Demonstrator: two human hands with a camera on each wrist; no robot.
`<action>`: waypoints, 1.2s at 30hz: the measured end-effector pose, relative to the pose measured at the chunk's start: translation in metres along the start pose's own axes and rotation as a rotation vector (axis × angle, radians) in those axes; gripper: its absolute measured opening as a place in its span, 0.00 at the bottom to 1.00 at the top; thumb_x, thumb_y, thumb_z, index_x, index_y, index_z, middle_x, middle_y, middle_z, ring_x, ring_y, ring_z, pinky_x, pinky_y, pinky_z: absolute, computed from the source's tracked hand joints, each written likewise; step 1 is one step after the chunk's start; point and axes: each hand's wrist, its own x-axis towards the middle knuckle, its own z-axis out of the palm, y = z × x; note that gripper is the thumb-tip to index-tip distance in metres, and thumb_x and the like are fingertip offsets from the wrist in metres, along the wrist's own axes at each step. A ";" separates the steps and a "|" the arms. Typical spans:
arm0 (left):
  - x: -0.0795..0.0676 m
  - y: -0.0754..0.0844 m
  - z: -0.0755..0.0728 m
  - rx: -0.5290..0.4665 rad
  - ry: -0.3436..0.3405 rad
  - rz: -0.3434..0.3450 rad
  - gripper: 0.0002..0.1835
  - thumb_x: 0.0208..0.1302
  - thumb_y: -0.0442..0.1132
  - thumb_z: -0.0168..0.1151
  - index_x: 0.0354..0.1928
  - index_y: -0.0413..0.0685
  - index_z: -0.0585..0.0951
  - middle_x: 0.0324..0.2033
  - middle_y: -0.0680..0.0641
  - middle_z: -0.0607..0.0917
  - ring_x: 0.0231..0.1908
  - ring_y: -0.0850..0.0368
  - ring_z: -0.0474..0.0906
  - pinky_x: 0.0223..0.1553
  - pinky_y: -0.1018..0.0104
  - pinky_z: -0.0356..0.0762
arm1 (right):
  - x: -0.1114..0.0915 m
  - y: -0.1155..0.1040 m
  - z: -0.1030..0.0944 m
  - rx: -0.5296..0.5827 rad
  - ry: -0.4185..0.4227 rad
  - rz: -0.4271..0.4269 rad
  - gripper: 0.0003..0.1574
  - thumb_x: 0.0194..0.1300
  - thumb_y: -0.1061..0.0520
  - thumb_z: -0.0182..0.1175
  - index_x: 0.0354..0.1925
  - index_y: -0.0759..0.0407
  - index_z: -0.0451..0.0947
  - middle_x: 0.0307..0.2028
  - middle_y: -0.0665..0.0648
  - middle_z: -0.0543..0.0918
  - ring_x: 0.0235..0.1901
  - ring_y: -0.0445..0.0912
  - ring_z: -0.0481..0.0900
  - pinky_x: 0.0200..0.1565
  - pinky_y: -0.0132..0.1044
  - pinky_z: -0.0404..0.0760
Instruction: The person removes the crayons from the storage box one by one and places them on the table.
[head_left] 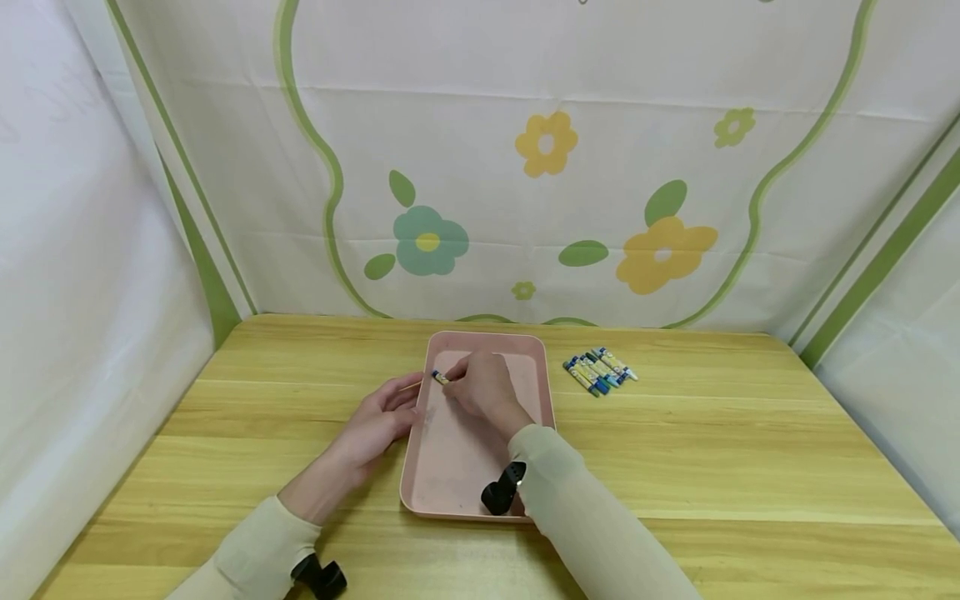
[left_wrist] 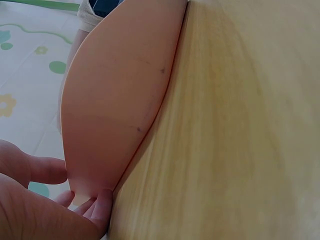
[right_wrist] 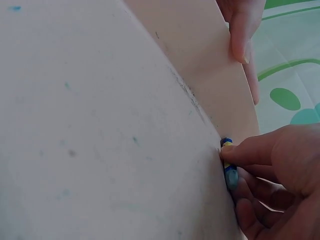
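A blue-tipped crayon (right_wrist: 231, 177) with a yellow and blue wrapper lies against the inner left wall of the pink tray (head_left: 457, 492). My right hand (head_left: 483, 387) pinches it between thumb and fingers, reaching over the tray. At the tray's left side, my left hand (head_left: 378, 421) holds the wall, its thumb at the rim and its fingers along the outside. In the left wrist view, those fingers (left_wrist: 102, 207) touch the outer wall near the table.
Several crayons (head_left: 597, 371) lie side by side on the wooden table (head_left: 712, 467), right of the tray. A white flowered cloth (head_left: 480, 167) hangs behind the table, with white cloth at both sides. Small coloured marks dot the tray floor.
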 end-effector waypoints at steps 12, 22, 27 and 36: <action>-0.002 0.001 0.000 -0.005 -0.012 0.005 0.34 0.77 0.29 0.52 0.82 0.44 0.60 0.81 0.37 0.63 0.81 0.40 0.60 0.80 0.43 0.63 | 0.001 0.000 -0.002 0.063 0.030 0.030 0.06 0.62 0.60 0.74 0.37 0.52 0.95 0.38 0.50 0.94 0.42 0.45 0.88 0.41 0.36 0.87; -0.001 0.001 0.001 -0.008 -0.003 0.008 0.35 0.76 0.28 0.52 0.82 0.44 0.60 0.81 0.37 0.63 0.81 0.40 0.60 0.80 0.44 0.64 | -0.001 0.000 -0.012 0.117 0.050 0.000 0.09 0.64 0.60 0.71 0.41 0.52 0.95 0.39 0.51 0.95 0.36 0.43 0.87 0.35 0.31 0.81; -0.001 0.001 0.001 -0.010 -0.005 0.009 0.35 0.76 0.28 0.52 0.82 0.44 0.60 0.81 0.37 0.64 0.81 0.40 0.60 0.79 0.45 0.65 | -0.003 -0.003 -0.020 0.157 0.028 0.027 0.09 0.65 0.58 0.72 0.43 0.53 0.95 0.41 0.52 0.95 0.35 0.42 0.84 0.34 0.30 0.77; -0.001 0.000 0.001 -0.013 -0.006 0.008 0.35 0.76 0.28 0.52 0.82 0.43 0.60 0.81 0.37 0.64 0.81 0.40 0.60 0.79 0.45 0.65 | -0.008 -0.004 -0.039 0.119 0.014 -0.017 0.11 0.69 0.56 0.71 0.48 0.53 0.93 0.38 0.54 0.93 0.22 0.38 0.76 0.30 0.29 0.74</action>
